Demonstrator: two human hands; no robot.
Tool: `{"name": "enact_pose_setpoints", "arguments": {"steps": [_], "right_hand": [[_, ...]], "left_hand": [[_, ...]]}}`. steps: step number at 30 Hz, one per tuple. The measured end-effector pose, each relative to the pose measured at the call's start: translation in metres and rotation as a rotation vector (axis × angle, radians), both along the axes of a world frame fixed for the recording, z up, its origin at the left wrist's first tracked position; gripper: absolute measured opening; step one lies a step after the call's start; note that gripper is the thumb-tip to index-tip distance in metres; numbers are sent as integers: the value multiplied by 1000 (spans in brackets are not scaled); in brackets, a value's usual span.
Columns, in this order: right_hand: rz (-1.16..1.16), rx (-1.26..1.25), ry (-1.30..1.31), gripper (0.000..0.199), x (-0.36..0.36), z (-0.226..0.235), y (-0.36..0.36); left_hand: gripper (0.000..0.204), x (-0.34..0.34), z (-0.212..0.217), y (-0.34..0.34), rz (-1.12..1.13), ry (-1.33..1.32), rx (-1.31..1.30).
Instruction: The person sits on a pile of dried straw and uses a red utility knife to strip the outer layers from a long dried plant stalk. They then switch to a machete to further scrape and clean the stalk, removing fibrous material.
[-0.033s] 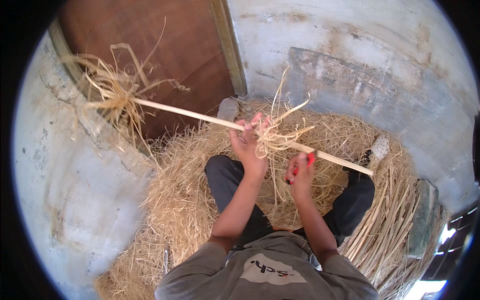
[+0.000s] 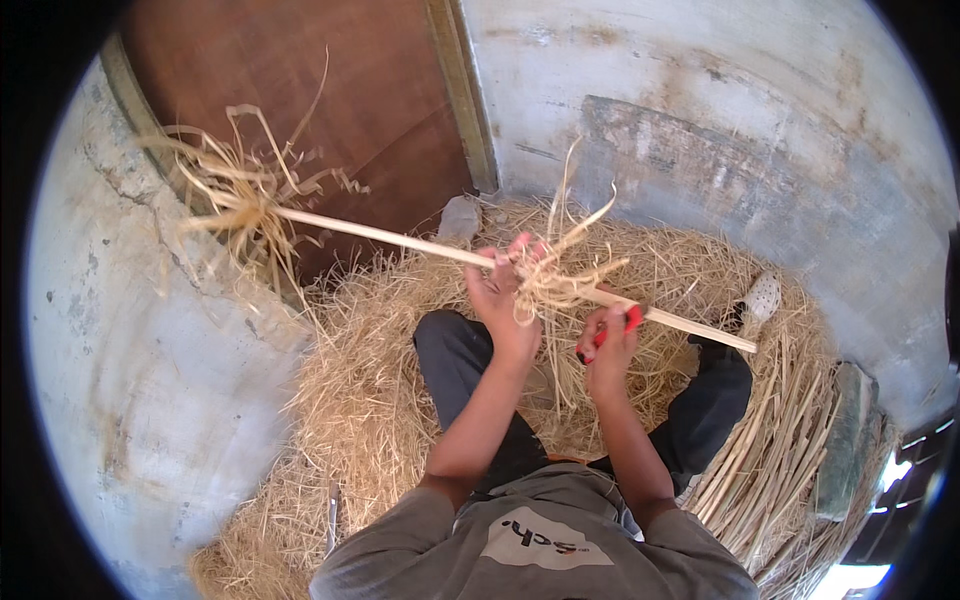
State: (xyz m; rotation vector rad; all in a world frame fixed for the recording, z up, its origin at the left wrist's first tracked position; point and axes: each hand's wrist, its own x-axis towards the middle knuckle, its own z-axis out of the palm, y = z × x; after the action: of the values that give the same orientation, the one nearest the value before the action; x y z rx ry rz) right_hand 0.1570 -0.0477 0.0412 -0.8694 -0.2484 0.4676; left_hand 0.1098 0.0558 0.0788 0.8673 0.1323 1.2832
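A: How does the stick (image 2: 390, 236) look?

B: Long, pale and straight, slanting down to the right above the person's lap. Curled shavings (image 2: 560, 288) bunch along its middle, and a bigger tuft (image 2: 245, 205) fans from its left end.

A: And the hands?

B: Apart. The left hand (image 2: 503, 297) is closed round the stick beside the middle curls; the right hand (image 2: 610, 352) clasps a red tool (image 2: 634, 318) at the stick's lower edge. I can't tell if it touches.

A: Anything in the way?

B: The curls partly hide the left fingers.

A: Around them?

B: Straw (image 2: 350, 400) underneath, stalks (image 2: 760, 460) at right, a stone (image 2: 460, 217) near the brown door (image 2: 330, 90).
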Motion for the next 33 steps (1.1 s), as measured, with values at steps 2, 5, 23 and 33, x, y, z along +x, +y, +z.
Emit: {"name": "enact_pose_setpoints", "arguments": {"steps": [2, 5, 23, 33], "right_hand": [[-152, 137, 76, 30, 6, 18, 7], [-236, 119, 73, 32, 31, 19, 3], [-249, 54, -41, 31, 161, 47, -114], [-210, 73, -103, 28, 172, 65, -102]], "left_hand": [[16, -8, -6, -14, -15, -2, -86], [15, -25, -29, -19, -146, 349, -126], [35, -152, -4, 9, 46, 1641, 924], [50, -208, -1, -15, 469, 1650, 1302]]}}
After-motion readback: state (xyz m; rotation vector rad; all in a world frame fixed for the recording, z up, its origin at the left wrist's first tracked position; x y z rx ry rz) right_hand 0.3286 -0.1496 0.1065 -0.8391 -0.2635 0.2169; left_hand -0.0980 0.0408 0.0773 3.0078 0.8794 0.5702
